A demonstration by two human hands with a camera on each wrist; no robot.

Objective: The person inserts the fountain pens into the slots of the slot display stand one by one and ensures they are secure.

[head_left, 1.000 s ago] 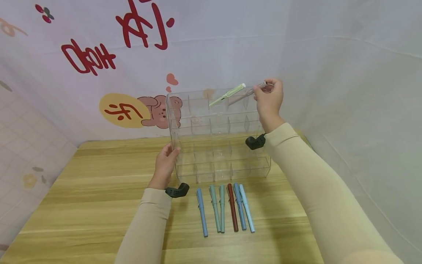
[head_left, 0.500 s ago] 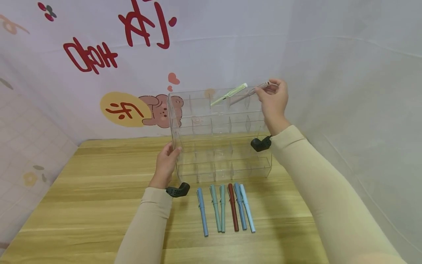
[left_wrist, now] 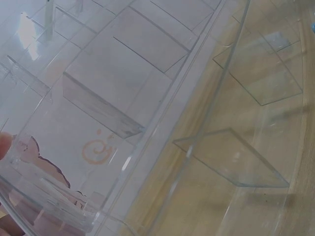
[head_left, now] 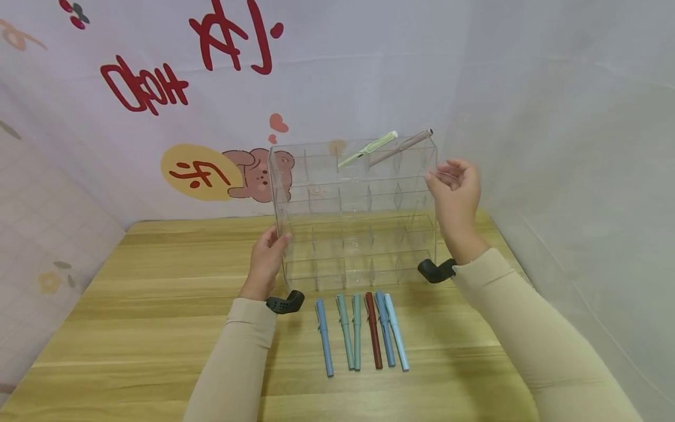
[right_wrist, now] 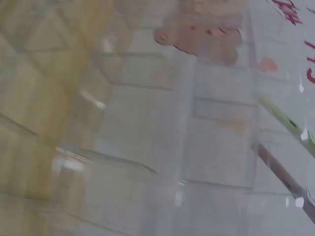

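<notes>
A clear acrylic rack (head_left: 354, 258) with divided tiers stands upright on the table. My left hand (head_left: 265, 264) grips its left side panel, with the thumb in front. In its top tier a light green pen (head_left: 369, 149) and a taupe pen (head_left: 402, 148) lean to the right; the right wrist view shows the green pen (right_wrist: 283, 118) and the taupe pen (right_wrist: 279, 172) through the plastic. My right hand (head_left: 456, 196) is beside the rack's upper right edge, fingers loosely bent and holding nothing. Whether its thumb touches the rack, I cannot tell.
Several capped pens lie on the wooden table (head_left: 158, 305) before the rack: a blue pen (head_left: 324, 339) at left, two green ones, a dark red pen (head_left: 374, 331), and two blue ones at right. A printed white curtain (head_left: 369, 70) hangs behind.
My right hand has let go of the taupe pen, which now leans in the top tier, and has moved down and right. My left hand has kept its grip on the rack.
</notes>
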